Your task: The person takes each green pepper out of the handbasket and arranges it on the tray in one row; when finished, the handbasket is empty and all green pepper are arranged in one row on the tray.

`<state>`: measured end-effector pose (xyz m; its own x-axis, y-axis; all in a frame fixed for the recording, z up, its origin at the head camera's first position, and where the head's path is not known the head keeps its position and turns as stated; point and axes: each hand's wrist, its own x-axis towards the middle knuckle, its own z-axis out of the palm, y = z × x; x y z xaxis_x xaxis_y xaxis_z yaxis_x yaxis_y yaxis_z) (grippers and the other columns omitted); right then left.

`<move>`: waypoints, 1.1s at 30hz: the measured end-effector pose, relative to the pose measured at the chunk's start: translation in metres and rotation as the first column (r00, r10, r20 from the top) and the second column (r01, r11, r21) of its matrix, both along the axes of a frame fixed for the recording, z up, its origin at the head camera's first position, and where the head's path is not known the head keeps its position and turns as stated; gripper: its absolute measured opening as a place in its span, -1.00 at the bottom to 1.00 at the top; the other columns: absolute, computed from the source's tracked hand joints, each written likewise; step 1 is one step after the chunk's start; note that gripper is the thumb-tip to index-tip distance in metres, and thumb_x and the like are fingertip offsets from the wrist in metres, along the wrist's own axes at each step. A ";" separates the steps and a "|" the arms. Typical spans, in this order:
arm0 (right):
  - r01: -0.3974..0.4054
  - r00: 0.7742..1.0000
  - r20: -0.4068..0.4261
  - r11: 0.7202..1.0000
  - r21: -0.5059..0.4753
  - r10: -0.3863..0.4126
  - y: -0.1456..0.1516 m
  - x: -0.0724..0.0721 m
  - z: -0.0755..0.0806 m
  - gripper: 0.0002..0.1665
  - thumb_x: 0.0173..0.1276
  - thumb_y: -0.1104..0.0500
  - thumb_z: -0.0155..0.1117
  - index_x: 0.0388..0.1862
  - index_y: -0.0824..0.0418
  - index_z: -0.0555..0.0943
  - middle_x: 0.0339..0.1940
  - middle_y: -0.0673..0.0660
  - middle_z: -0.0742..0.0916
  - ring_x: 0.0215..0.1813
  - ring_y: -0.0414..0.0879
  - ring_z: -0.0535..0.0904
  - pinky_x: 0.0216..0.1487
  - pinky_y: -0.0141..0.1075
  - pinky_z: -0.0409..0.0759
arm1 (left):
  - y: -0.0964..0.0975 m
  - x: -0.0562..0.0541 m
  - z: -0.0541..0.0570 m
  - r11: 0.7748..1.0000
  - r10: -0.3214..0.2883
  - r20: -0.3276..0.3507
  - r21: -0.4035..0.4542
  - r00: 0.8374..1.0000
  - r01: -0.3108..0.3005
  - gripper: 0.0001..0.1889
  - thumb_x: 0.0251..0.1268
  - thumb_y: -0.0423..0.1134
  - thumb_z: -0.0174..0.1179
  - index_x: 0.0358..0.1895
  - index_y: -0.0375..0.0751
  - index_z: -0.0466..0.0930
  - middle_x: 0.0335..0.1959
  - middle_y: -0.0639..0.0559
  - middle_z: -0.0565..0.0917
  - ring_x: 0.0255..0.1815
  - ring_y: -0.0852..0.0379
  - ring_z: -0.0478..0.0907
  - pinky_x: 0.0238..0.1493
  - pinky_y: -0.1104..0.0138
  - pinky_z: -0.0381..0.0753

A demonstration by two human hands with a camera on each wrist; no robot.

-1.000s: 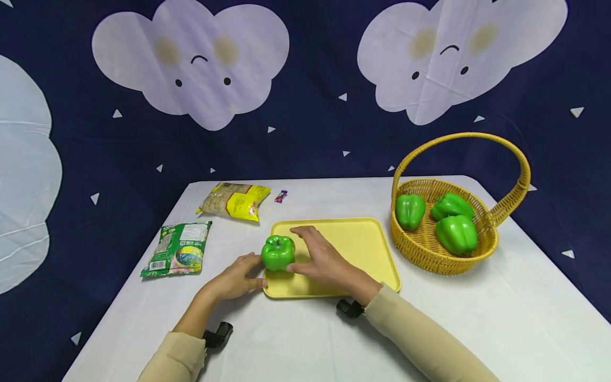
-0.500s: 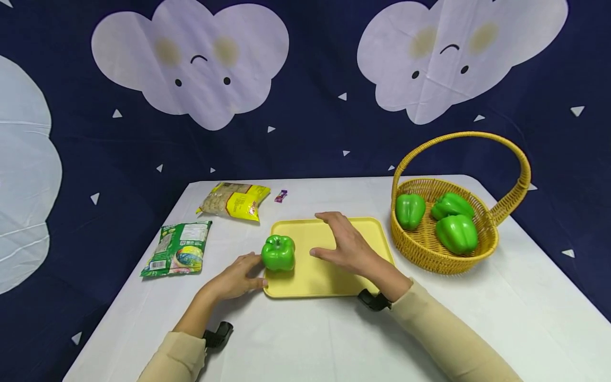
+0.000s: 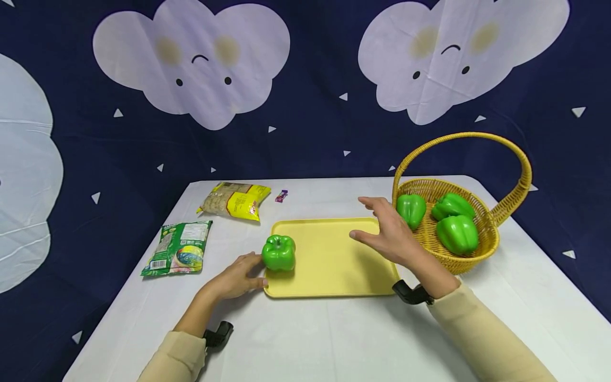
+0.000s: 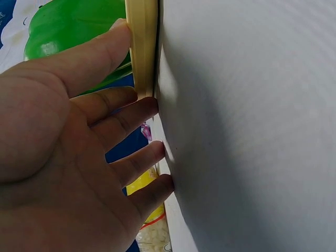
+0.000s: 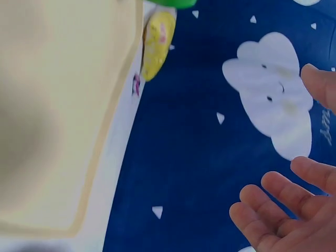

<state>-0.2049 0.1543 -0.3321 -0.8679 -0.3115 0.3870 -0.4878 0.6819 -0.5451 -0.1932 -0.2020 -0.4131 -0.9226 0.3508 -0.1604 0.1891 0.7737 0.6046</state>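
A green bell pepper (image 3: 279, 253) stands on the left end of the yellow tray (image 3: 334, 265). My left hand (image 3: 237, 277) is at the tray's left edge beside that pepper; in the left wrist view its thumb and some fingertips touch the tray rim (image 4: 143, 47), with the fingers fairly straight. Over the tray's right end my right hand (image 3: 393, 233) hovers, fingers spread and relaxed, with nothing in it. Just beyond it stands the wicker basket (image 3: 415, 258), holding three green bell peppers (image 3: 456, 234); the hand partly covers the basket's left side.
A green packet (image 3: 179, 248) lies on the white table (image 3: 305, 339) at the left. Behind it are a yellow-ended clear bag (image 3: 235, 201) and a small purple wrapped candy (image 3: 281, 196). The basket's tall handle (image 3: 470, 135) arches above it. A dark cloud-print cloth (image 3: 315, 106) hangs behind.
My right hand has moved away from the pepper on the tray, rightward toward the basket. The pepper stays on the tray, and my left hand keeps its place.
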 end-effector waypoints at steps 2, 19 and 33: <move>0.019 1.000 -0.015 1.000 -0.006 -0.019 0.008 -0.001 0.001 -0.12 0.12 0.02 0.43 0.37 0.19 0.27 0.24 0.24 0.47 0.26 0.13 0.39 0.14 0.06 0.47 | 0.000 0.000 0.000 1.000 0.001 0.001 -0.001 1.000 -0.001 -0.30 0.18 -0.12 0.27 0.37 -0.25 0.26 0.42 -0.27 0.26 0.50 -0.32 -0.01 0.46 -0.19 0.00; 0.198 0.980 0.019 0.979 0.054 -0.199 0.072 -0.004 0.008 -0.14 0.20 -0.03 0.35 0.38 0.24 0.23 0.25 0.33 0.41 0.25 0.22 0.32 0.16 0.17 0.38 | 0.001 0.000 0.001 1.000 0.016 0.017 -0.006 1.000 -0.016 -0.31 0.18 -0.12 0.27 0.37 -0.22 0.27 0.43 -0.25 0.26 0.50 -0.30 -0.02 0.46 -0.20 -0.02; 0.328 0.940 0.048 0.935 0.132 -0.337 0.124 -0.014 0.001 -0.05 0.22 -0.14 0.31 0.39 0.35 0.20 0.28 0.48 0.37 0.30 0.38 0.22 0.20 0.30 0.22 | 0.002 0.000 0.001 1.000 0.018 0.026 -0.002 0.999 -0.018 -0.31 0.17 -0.13 0.28 0.37 -0.22 0.27 0.42 -0.24 0.26 0.50 -0.30 -0.03 0.46 -0.20 -0.03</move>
<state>-0.2189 0.2786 -0.3315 -0.9529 -0.0413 0.3005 -0.1864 0.8613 -0.4728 -0.1932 -0.2002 -0.4121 -0.9245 0.3334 -0.1849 0.1591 0.7782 0.6075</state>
